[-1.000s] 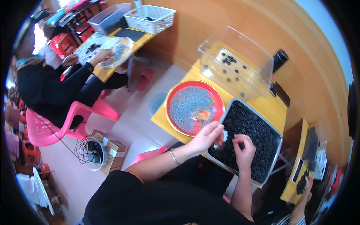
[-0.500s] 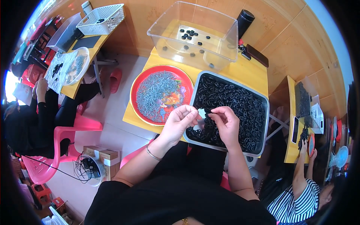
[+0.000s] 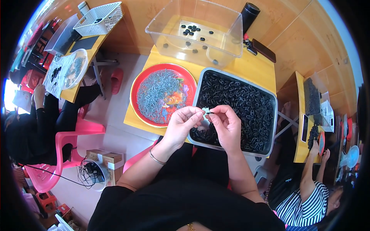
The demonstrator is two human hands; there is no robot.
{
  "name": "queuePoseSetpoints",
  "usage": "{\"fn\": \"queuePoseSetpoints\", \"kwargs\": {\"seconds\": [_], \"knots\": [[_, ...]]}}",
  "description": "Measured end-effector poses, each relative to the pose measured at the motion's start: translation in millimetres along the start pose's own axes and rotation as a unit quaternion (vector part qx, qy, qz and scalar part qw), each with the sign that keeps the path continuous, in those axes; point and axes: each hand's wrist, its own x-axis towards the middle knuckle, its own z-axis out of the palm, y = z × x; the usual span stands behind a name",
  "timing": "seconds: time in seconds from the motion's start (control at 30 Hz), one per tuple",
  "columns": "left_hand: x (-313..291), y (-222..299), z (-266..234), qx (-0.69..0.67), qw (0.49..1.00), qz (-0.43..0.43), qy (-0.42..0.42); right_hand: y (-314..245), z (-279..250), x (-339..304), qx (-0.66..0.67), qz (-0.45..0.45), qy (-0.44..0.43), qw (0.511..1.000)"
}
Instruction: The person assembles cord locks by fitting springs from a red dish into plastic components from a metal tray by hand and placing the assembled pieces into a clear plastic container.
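My left hand (image 3: 183,122), with a bangle at the wrist, is closed in a pinch; whatever lies between its fingertips is too small to make out. Thumb and forefinger of my right hand (image 3: 227,126) pinch a small black piece (image 3: 209,112). The fingertips of both hands almost meet over the near left part of a metal tray (image 3: 275,111), heaped with black oval pieces (image 3: 239,98) that have holes. To its left, a round red tray (image 3: 135,82) with a printed picture carries many thin grey-blue pins (image 3: 156,90).
A clear plastic bin (image 3: 158,38) with some black ovals stands at the table's back. Beside it are a black canister (image 3: 249,17) and a dark case (image 3: 264,51). Other people sit at side tables left and right; a pink chair (image 3: 61,150) stands at left.
My right hand has shifted slightly left and up toward my left fingertips, bringing the black piece between both hands. My view has also shifted a little.
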Motion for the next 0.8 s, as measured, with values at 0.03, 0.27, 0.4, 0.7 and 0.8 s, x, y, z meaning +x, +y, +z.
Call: {"fn": "queuePoseSetpoints", "kwargs": {"seconds": [0.03, 0.27, 0.4, 0.7, 0.8], "knots": [[0.0, 0.3, 0.7, -0.005, 1.0, 0.003, -0.005, 1.0, 0.0, 0.1, -0.001, -0.013, 0.008, 1.0], [-0.9, 1.4, 1.4, -0.001, 1.0, 0.019, -0.012, 3.2, -0.4, -1.9, -0.061, -0.016, -0.01, 0.998], [-1.2, 2.4, 1.7, 0.0, 1.0, 0.024, -0.015, 1.3, 1.0, -1.5, -0.089, -0.033, -0.007, 0.995], [-1.5, 2.4, 2.6, 0.01, 0.999, 0.034, -0.019, 0.6, 2.4, -1.5, -0.069, -0.033, 0.013, 0.997], [-1.7, 2.7, 3.8, 0.024, 0.999, 0.04, -0.012, -2.6, 2.3, -1.1, -0.122, -0.064, 0.009, 0.99]]}}
